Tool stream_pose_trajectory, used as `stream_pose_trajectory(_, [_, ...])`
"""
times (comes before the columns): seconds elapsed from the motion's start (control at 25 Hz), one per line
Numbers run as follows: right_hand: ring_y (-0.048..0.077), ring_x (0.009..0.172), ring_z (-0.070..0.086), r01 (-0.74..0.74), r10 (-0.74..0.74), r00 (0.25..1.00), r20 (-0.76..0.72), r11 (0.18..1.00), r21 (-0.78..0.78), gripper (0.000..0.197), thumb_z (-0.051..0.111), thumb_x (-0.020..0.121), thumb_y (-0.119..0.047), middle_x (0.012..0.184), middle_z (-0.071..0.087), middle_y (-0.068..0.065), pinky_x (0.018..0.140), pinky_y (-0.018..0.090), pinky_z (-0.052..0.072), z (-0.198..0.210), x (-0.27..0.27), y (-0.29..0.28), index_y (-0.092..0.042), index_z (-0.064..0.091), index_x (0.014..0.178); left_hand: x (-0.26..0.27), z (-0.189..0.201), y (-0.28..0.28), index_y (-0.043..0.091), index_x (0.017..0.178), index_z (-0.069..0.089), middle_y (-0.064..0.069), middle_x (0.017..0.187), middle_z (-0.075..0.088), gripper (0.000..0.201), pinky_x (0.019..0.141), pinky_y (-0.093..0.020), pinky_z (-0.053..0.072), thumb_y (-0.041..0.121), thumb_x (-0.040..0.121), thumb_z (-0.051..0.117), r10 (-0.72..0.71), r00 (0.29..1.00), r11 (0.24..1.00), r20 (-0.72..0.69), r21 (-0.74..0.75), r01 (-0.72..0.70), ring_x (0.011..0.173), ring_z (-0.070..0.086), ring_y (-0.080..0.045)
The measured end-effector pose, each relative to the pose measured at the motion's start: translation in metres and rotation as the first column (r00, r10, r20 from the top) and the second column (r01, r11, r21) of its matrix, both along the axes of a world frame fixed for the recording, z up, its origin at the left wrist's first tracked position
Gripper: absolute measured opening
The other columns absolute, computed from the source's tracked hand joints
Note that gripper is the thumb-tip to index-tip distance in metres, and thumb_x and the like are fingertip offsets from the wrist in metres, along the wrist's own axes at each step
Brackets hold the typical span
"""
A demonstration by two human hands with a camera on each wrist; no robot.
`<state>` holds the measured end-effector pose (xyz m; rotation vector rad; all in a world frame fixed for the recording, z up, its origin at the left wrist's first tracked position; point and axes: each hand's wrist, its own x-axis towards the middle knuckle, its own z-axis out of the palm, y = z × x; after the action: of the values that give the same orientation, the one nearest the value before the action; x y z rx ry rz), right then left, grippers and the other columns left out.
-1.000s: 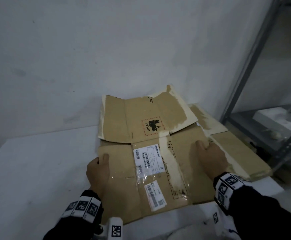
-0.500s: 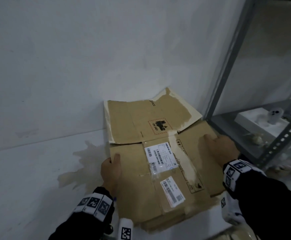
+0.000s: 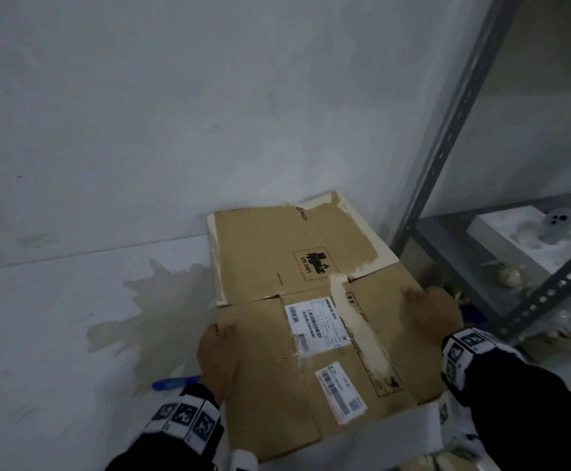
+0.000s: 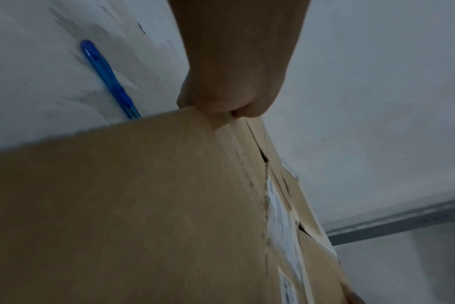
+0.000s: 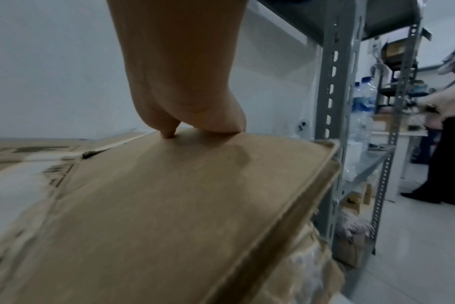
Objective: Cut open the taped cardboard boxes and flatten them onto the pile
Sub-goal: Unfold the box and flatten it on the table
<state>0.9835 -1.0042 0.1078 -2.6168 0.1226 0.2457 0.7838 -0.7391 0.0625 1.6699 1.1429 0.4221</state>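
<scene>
A flattened brown cardboard box (image 3: 267,385) with white shipping labels and torn tape lies across the table's right end. Its far panel carries a red-framed UN 3481 mark and reaches the wall. My left hand (image 3: 217,355) grips the box's left edge, thumb on top. The left wrist view shows that hand (image 4: 221,82) pinching the box (image 4: 143,205) at its edge. My right hand (image 3: 433,317) holds the right edge, thumb lying on top and fingers hidden below. In the right wrist view my right hand (image 5: 182,82) presses on the box (image 5: 169,205), with more cardboard layers beneath.
A blue pen-shaped tool (image 3: 175,383) lies on the white table beside my left wrist, near a dried stain (image 3: 155,317). A grey metal shelf post (image 3: 447,130) stands close to the box's right side, with a white foam box (image 3: 528,239) on the shelf. Another person (image 5: 449,144) stands far right.
The flattened box has moved right toward the shelf, covering the cardboard pieces that lay there. The stain and the blue tool have come into view at the left. Both hands keep their hold.
</scene>
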Motion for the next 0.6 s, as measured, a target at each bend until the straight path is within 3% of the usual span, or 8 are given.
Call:
stream_pose_trajectory(0.08, [0.036,0.092,0.061,-0.041,0.041,0.999,-0.015,0.999,0.008,0.041,0.045,0.094,-0.045,0.088,0.062,0.016,0.078,0.038,0.046,-0.004,0.015,-0.002,-0.007,0.059,0.084,0.005,0.000,-0.005,0.008,0.072,0.049,-0.010,0.081,0.054,0.030,0.091,-0.047,0.043,0.017,0.099,0.042,0.049,0.999,0.999,0.002,0.020,-0.049,0.097,0.056,-0.040])
stream_pose_trajectory(0.16, [0.036,0.097,0.060,-0.069,0.069,0.995,-0.072,0.998,-0.002,0.059,0.041,0.091,-0.059,0.100,0.064,0.017,0.087,0.041,0.049,-0.017,0.030,-0.005,-0.004,0.062,0.096,0.011,-0.002,-0.010,0.008,0.090,0.059,-0.011,0.103,0.061,0.023,0.098,-0.046,0.041,0.021,0.100,0.042,0.090,0.995,0.996,-0.038,0.028,-0.089,0.104,0.056,-0.034])
stream_pose_trajectory(0.24, [0.039,0.113,0.050,-0.068,0.060,0.989,-0.136,0.996,-0.054,0.072,0.034,0.091,-0.064,0.123,0.054,0.024,0.099,0.046,0.040,-0.030,0.037,-0.007,0.000,0.056,0.116,0.010,-0.008,-0.011,0.001,0.114,0.063,-0.019,0.119,0.060,0.032,0.102,-0.044,0.039,0.023,0.100,0.044,0.143,0.987,0.989,-0.069,0.052,-0.140,0.112,0.053,-0.036])
stream_pose_trajectory(0.32, [0.042,0.124,0.037,-0.052,0.041,0.991,-0.130,0.995,-0.082,0.071,0.031,0.095,-0.057,0.136,0.038,0.027,0.104,0.048,0.031,-0.043,0.037,-0.006,0.003,0.044,0.130,0.008,-0.015,-0.010,0.002,0.129,0.055,-0.021,0.130,0.056,0.041,0.105,-0.044,0.037,0.029,0.099,0.045,0.127,0.989,0.991,-0.071,0.049,-0.124,0.120,0.049,-0.038])
stream_pose_trajectory(0.44, [0.041,0.124,0.033,-0.002,0.001,1.000,-0.013,0.997,-0.078,0.070,0.032,0.096,-0.054,0.137,0.030,0.026,0.098,0.050,0.035,-0.055,0.031,-0.002,0.005,0.038,0.132,0.006,-0.023,-0.015,0.008,0.141,0.043,-0.018,0.141,0.047,0.047,0.110,-0.044,0.031,0.033,0.101,0.038,0.033,0.995,0.999,-0.097,0.044,-0.029,0.128,0.043,-0.036])
stream_pose_trajectory(0.52, [0.042,0.124,0.033,0.000,0.002,0.999,0.032,0.999,-0.054,0.075,0.037,0.092,-0.058,0.137,0.029,0.025,0.097,0.051,0.036,-0.059,0.029,-0.002,0.005,0.035,0.132,0.006,-0.023,-0.018,0.011,0.146,0.033,-0.015,0.147,0.039,0.050,0.113,-0.044,0.025,0.035,0.103,0.032,0.005,0.991,0.998,-0.136,0.056,0.003,0.134,0.036,-0.034])
stream_pose_trajectory(0.6, [0.043,0.126,0.033,-0.029,0.031,0.998,-0.050,0.999,0.035,0.091,0.047,0.081,-0.071,0.139,0.028,0.025,0.101,0.052,0.033,-0.060,0.031,-0.008,-0.003,0.025,0.137,0.008,-0.024,-0.018,0.020,0.152,0.016,-0.010,0.154,0.027,0.053,0.115,-0.044,0.022,0.036,0.103,0.030,-0.063,0.989,0.997,-0.133,0.033,0.068,0.138,0.031,-0.033])
